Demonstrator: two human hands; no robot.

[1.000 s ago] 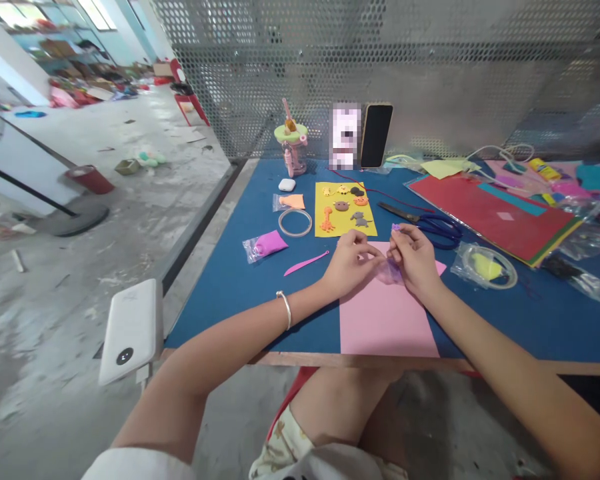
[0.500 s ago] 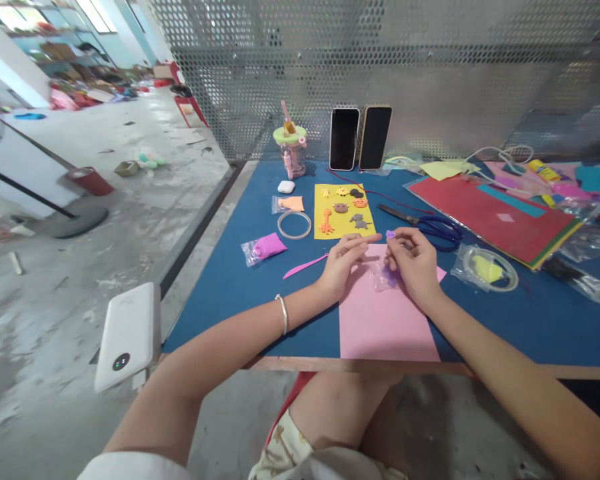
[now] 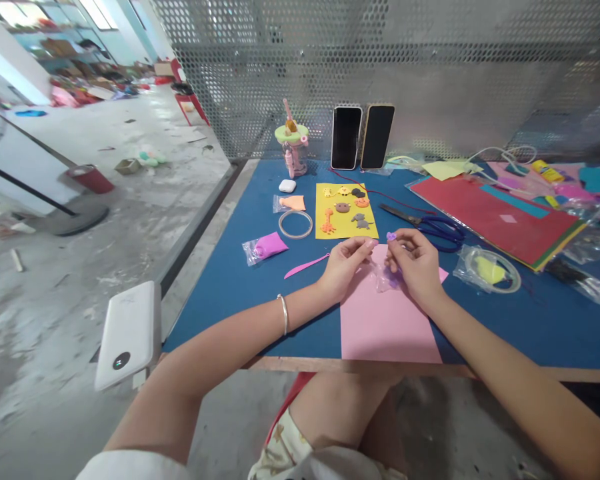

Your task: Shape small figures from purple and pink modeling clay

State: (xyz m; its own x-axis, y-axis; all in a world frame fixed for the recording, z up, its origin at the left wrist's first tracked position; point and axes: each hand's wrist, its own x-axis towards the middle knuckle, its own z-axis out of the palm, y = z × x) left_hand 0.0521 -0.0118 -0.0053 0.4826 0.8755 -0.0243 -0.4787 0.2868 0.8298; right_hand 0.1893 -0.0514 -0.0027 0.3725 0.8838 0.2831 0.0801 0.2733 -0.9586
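Observation:
Purple modelling clay point(image 3: 391, 236), a small lump, is pinched between the thumb and forefinger of my right hand point(image 3: 416, 267). My left hand point(image 3: 349, 265) is closed in a pinch just to its left, and whatever lies between those fingertips is too small to make out. Beneath both hands a clear plastic bag point(image 3: 383, 280) with some purple in it lies on a pink sheet point(image 3: 387, 327). Beyond them is a yellow card point(image 3: 324, 233) bearing several small clay animals, among them an orange giraffe and a grey elephant. Left of my left hand lies a pink plastic knife point(image 3: 305, 267).
Blue-handled scissors point(image 3: 437, 225), a red sheet pack point(image 3: 495, 217) and a bagged ring point(image 3: 495, 270) lie to the right. On the left are a bagged pink clay point(image 3: 270, 245), a clear ring point(image 3: 295, 225) and a lidded cup point(image 3: 293, 150). Two phones point(image 3: 347, 138) lean at the back.
My left forefinger, stretched out before, has curled in against the thumb. My right hand keeps the purple clay in nearly the same spot. The view has shifted slightly.

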